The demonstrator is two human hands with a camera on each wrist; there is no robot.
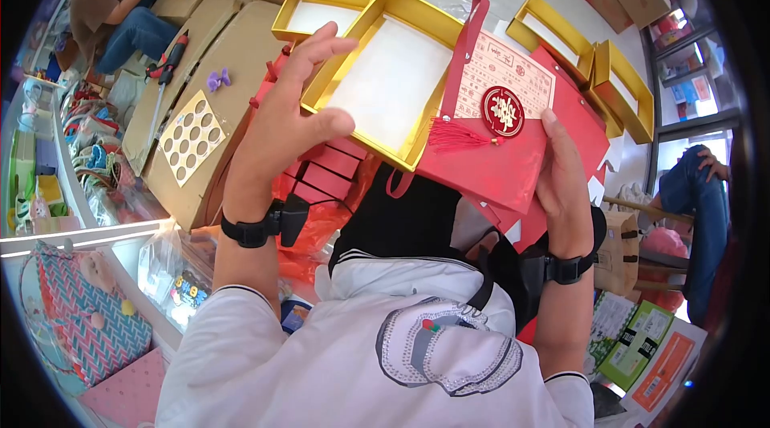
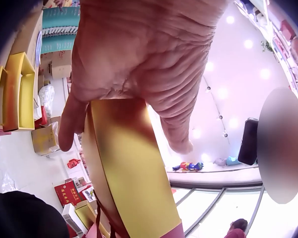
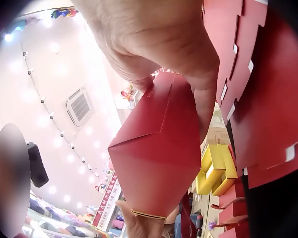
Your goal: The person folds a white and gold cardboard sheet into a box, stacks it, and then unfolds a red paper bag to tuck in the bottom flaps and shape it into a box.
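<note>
A shallow yellow box (image 1: 389, 75) with a white bottom lies tilted in front of me. My left hand (image 1: 281, 103) is at its left wall, thumb and fingers spread wide. In the left wrist view the palm is right against the narrow end of the yellow box (image 2: 134, 163), with straight digits along both sides. My right hand (image 1: 565, 175) grips the red box cover (image 1: 489, 167), thumb on top; the right wrist view shows digits on both sides of the red cover (image 3: 156, 153). On the cover are a printed card (image 1: 509, 67), a round emblem (image 1: 503, 112) and a red tassel (image 1: 461, 134).
More yellow boxes (image 1: 622, 87) stand at the right and behind. On a cardboard carton (image 1: 233, 59) to the left lie a sheet of round stickers (image 1: 192, 137), a screwdriver (image 1: 167, 67) and a purple piece (image 1: 218, 79). A person (image 1: 120, 7) sits at the far left.
</note>
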